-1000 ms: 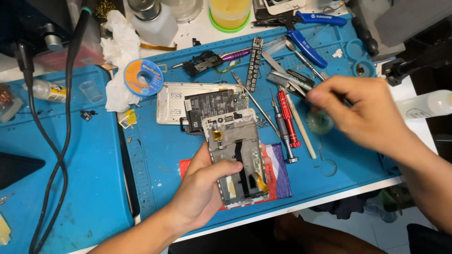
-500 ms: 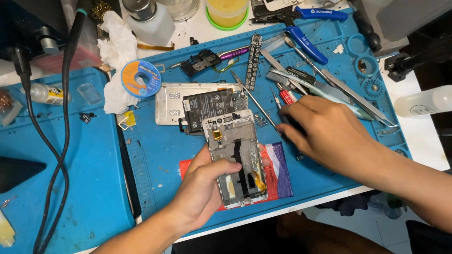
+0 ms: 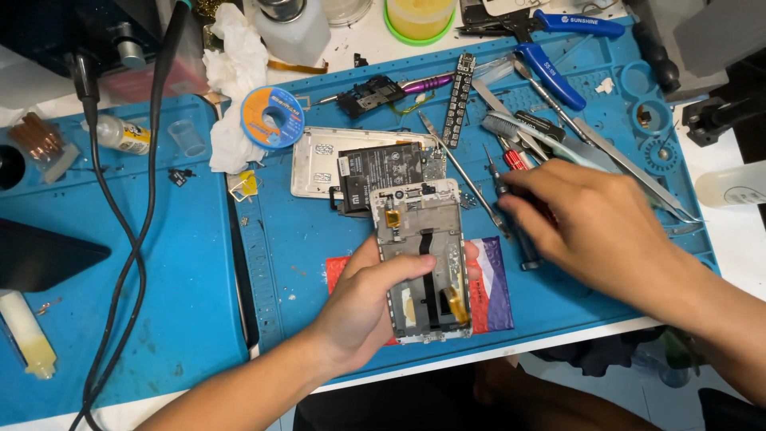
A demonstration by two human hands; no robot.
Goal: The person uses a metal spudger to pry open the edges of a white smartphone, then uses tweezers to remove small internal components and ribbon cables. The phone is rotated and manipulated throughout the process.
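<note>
Reaching back from the far tools, my right hand [image 3: 594,231] now pinches a screwdriver [image 3: 511,215] beside the phone frame [image 3: 423,259] clamped in my left hand [image 3: 375,299].

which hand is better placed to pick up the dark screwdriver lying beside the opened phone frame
Right. The right hand has its fingertips at the dark screwdriver, while the left hand grips the opened phone frame.

right hand [image 3: 590,227] drops from up by the tools down onto the dark screwdriver [image 3: 511,215], fingertips touching it now
</note>
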